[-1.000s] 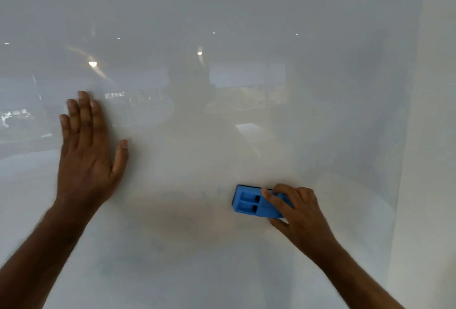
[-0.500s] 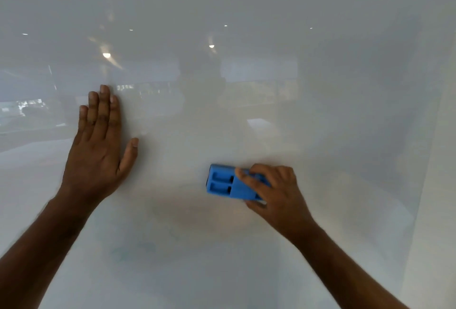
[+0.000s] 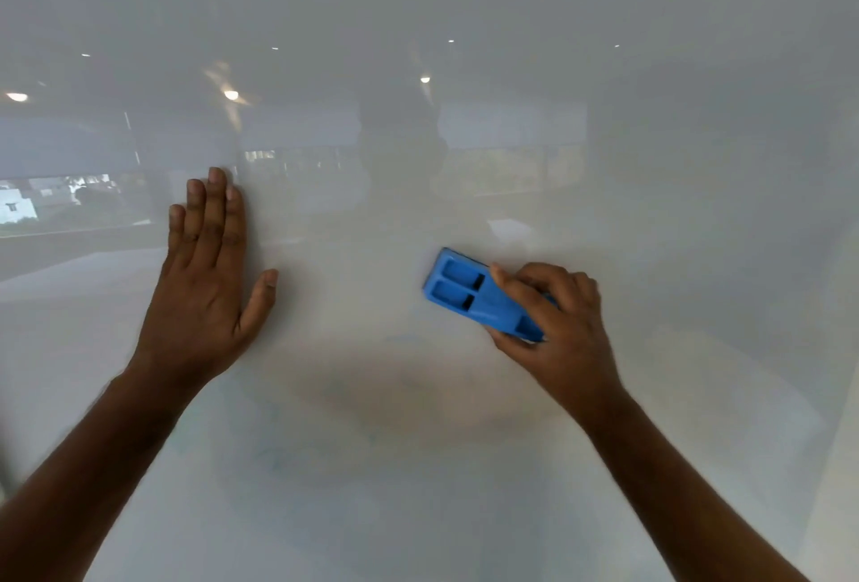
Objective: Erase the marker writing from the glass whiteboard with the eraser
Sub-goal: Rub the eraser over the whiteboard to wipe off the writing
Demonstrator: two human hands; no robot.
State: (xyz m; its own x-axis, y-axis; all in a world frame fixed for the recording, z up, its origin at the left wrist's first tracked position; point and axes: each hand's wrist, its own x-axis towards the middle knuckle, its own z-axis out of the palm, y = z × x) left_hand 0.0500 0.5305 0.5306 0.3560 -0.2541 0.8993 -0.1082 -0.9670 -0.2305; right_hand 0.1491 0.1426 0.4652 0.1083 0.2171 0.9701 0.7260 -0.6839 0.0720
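left hand [image 3: 204, 284] lay flat on board [image 3: 650, 209], fingers straight, right hand [image 3: 558, 326] gripped blue eraser [image 3: 469, 295] against it, ceiling lights reflected above

reflected ceiling lights [image 3: 231, 95] — small bright spots, upper area | reflected windows [image 3: 509, 130] — pale band, mid-height

One glass whiteboard [image 3: 511, 0] fills the view. One blue eraser [image 3: 465, 293] lies at about 3 o'clock from centre. Two hands: the left hand [image 3: 204, 293] at 9 o'clock, the right hand [image 3: 562, 326] at 4 o'clock.
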